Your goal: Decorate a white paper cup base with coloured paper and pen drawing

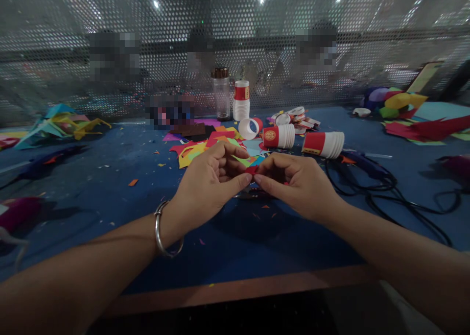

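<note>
Between my two hands is a small piece of red paper (251,170), pinched by the thumbs and fingertips over the blue table. My left hand (209,178), with a silver bangle on its wrist, grips the paper's left side. On the other side my right hand (293,180) holds it between thumb and forefinger. Just below the fingertips a dark object (253,193) lies on the table, too hidden to name. Behind the hands spreads a heap of coloured paper pieces (194,151), partly covered by my left hand.
Red-and-white paper cups (279,136) lie on their sides behind my right hand, near an upright cup stack (241,102) and a clear bottle (221,95). Glue guns lie right (367,166) and left (51,161), with black cables (400,203) at right. A perforated metal screen (257,31) stands behind.
</note>
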A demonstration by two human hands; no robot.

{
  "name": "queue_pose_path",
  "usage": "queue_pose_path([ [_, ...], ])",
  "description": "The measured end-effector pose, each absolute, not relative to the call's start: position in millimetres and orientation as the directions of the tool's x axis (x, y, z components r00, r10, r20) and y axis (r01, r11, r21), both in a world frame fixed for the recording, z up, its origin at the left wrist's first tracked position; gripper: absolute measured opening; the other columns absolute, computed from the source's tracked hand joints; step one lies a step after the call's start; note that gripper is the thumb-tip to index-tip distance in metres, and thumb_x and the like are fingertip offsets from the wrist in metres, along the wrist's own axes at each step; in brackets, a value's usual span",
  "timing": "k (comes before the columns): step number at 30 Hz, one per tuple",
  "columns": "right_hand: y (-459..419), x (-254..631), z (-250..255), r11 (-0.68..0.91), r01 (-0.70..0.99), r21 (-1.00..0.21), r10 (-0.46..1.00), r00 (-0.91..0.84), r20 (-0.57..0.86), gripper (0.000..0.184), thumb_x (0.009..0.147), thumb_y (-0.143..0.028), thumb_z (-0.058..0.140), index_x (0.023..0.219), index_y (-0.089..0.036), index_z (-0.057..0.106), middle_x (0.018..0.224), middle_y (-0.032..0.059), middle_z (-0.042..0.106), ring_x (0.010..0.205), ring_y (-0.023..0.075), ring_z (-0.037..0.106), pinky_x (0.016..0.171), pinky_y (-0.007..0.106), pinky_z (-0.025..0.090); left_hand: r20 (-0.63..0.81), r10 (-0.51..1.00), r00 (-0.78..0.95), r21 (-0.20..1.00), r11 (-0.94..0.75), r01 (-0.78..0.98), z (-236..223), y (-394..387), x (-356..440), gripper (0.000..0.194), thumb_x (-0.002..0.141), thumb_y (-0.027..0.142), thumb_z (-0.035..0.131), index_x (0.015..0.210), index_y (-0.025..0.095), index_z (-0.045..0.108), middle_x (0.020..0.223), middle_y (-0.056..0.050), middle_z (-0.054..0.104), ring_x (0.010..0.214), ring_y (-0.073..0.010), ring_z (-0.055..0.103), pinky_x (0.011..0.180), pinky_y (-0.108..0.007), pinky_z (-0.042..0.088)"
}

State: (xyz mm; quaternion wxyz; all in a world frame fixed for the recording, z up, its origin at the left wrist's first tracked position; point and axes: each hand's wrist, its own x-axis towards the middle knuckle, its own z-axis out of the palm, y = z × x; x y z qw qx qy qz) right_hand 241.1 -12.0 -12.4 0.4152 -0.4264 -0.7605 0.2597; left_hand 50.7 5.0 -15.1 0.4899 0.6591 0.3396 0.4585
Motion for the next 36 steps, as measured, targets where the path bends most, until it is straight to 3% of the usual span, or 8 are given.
queue_pose_path([
  [6, -10.6, 241.1, -14.1, 0.485, 0.408, -0.773, 0.873, -0.272, 0.405, 0.015, 0.083, -0.026, 0.068, 0.073, -0.017, 0.062, 0.058, -0.0052, 0.055, 0.051, 0.0079, 0.044, 0.048, 0.024, 0.032, 0.306, 0.888, 0.342, 0.948, -0.319, -0.019, -12.9, 5.6, 51.2, 0.03, 0.073, 0.014, 0.078, 0.097, 0.017, 0.06, 0.087, 0.0, 0.067, 0.08, -0.0116, 0.066, 0.074, -0.024, 0.056],
  [12, -7.8, 242.5, -17.6, 0.406, 0.31, -0.86, 0.906, -0.259, 0.334, 0.022, 0.08, -0.036, 0.075, 0.08, -0.018, 0.062, 0.067, -0.0027, 0.059, 0.059, 0.0111, 0.05, 0.054, 0.026, 0.039, 0.334, 0.875, 0.35, 0.938, -0.343, -0.038, -10.0, 4.9, 50.0, 0.026, 0.073, 0.01, 0.076, 0.09, 0.017, 0.058, 0.084, 0.003, 0.063, 0.075, -0.0087, 0.063, 0.069, -0.02, 0.055],
  [23, -6.7, 242.4, -18.0, 0.451, 0.371, -0.812, 0.881, -0.333, 0.337, 0.017, 0.086, -0.031, 0.062, 0.075, -0.019, 0.057, 0.068, -0.002, 0.055, 0.061, 0.0115, 0.045, 0.055, 0.027, 0.036, 0.39, 0.849, 0.356, 0.896, -0.439, 0.064, -13.5, 4.9, 50.9, 0.021, 0.077, 0.012, 0.072, 0.09, 0.019, 0.058, 0.084, 0.002, 0.062, 0.075, -0.0108, 0.062, 0.069, -0.024, 0.054],
  [32, -9.0, 241.1, -16.7, 0.496, 0.438, -0.75, 0.864, -0.333, 0.377, 0.016, 0.085, -0.028, 0.06, 0.072, -0.017, 0.06, 0.062, -0.0033, 0.052, 0.056, 0.0106, 0.044, 0.052, 0.026, 0.036, 0.198, 0.883, 0.425, 0.974, -0.224, 0.012, -13.8, 11.0, 49.0, 0.028, 0.073, 0.017, 0.076, 0.097, 0.016, 0.061, 0.085, -0.001, 0.068, 0.077, -0.014, 0.069, 0.076, -0.03, 0.059],
  [36, -9.1, 242.0, -15.3, 0.539, 0.47, -0.699, 0.842, -0.312, 0.439, 0.017, 0.085, -0.026, 0.062, 0.072, -0.018, 0.059, 0.061, -0.0044, 0.052, 0.054, 0.0094, 0.044, 0.05, 0.024, 0.035, 0.086, 0.858, 0.507, 0.994, -0.109, 0.016, -13.7, 10.3, 47.1, 0.02, 0.076, 0.024, 0.079, 0.085, 0.016, 0.063, 0.074, 0.001, 0.069, 0.065, -0.0129, 0.07, 0.066, -0.026, 0.058],
])
